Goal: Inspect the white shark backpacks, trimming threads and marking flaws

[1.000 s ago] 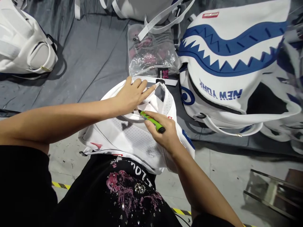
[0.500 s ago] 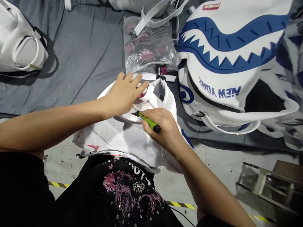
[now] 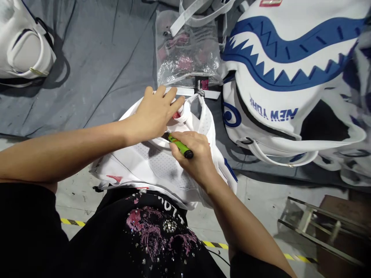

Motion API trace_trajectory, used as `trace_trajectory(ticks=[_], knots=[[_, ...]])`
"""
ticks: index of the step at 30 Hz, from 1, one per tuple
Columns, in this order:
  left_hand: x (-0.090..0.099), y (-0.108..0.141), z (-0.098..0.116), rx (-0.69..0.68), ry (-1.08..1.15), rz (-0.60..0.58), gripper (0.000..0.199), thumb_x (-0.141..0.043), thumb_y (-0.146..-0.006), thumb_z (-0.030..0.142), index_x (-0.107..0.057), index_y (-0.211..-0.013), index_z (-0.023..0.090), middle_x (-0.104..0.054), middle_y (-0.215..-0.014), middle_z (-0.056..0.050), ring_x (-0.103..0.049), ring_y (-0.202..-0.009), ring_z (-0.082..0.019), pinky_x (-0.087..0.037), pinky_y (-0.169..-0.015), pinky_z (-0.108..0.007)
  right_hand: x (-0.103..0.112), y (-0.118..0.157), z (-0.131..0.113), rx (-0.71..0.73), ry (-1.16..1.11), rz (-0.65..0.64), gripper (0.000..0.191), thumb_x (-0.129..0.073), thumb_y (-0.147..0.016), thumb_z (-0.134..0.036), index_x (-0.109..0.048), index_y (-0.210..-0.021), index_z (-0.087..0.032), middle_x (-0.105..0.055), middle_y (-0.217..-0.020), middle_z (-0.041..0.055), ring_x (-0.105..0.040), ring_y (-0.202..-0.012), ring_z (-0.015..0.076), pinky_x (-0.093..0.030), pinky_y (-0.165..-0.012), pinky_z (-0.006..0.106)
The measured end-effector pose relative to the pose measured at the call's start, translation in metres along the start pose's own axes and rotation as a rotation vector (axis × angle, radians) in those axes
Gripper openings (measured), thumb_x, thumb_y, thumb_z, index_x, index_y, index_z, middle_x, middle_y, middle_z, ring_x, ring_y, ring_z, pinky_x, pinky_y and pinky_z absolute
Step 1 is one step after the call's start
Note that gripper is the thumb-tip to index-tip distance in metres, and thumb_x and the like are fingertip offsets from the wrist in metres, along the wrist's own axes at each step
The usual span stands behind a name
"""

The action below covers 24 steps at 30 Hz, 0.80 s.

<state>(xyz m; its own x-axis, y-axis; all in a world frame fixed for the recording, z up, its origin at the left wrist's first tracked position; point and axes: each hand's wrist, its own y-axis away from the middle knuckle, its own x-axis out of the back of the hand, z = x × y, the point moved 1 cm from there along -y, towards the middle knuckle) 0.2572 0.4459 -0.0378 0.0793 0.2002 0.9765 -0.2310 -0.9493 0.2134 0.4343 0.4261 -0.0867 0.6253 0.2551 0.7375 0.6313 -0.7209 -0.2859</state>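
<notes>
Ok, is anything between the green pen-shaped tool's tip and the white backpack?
Nothing visible: the right hand holds the green pen-shaped tool at the white backpack, contact unclear. The left hand lies on the backpack, close beside the tip.

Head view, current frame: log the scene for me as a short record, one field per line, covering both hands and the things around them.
Left hand: on the white bag, fingers spread; grip unclear
Right hand: holding a green pen-shaped tool, black end outward
Tool tip: near the left hand; contact unclear
Beyond the bag: clear plastic pouch with pink contents
Right side: white-and-blue "NEW YORK" backpack
</notes>
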Motion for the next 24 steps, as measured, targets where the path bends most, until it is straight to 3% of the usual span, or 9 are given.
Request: trace_trajectory(ticks=[6,18,24], knots=[[-0.008,-0.002,-0.001,-0.017,-0.002,0.052,0.069,-0.063,-0.093,0.03,-0.033,-0.152,0.014,-0.04,-0.154,-0.02,-0.044,-0.132,-0.042,-0.039,-0.101,-0.052,-0.001,-0.002,-0.003,-0.039,0.009,-0.001,0.019,-0.057,-0.093,-0.027,-0.073,-0.1,-0.021,-0.078,-0.093,0.0047,-0.073,-0.089,0.0249,-0.053,-0.082,0.043],[-0.011,-0.002,-0.002,-0.006,0.053,0.082,0.064,-0.064,-0.093,0.037,-0.038,-0.149,0.018,-0.044,-0.149,-0.018,-0.044,-0.13,-0.041,-0.037,-0.103,-0.054,-0.003,-0.005,-0.011,-0.116,0.062,0.021,0.02,-0.057,-0.089,-0.027,-0.074,-0.097,-0.02,-0.077,-0.09,0.0071,-0.073,-0.088,0.0265,-0.051,-0.083,0.045],[-0.008,-0.003,-0.003,0.008,0.081,0.022,0.073,-0.065,-0.091,0.042,-0.033,-0.153,0.023,-0.041,-0.152,-0.016,-0.04,-0.133,-0.043,-0.037,-0.104,-0.055,-0.002,-0.006,-0.012,-0.132,0.089,-0.014,0.019,-0.057,-0.09,-0.026,-0.074,-0.096,-0.021,-0.078,-0.089,0.0067,-0.074,-0.087,0.0267,-0.05,-0.083,0.046]])
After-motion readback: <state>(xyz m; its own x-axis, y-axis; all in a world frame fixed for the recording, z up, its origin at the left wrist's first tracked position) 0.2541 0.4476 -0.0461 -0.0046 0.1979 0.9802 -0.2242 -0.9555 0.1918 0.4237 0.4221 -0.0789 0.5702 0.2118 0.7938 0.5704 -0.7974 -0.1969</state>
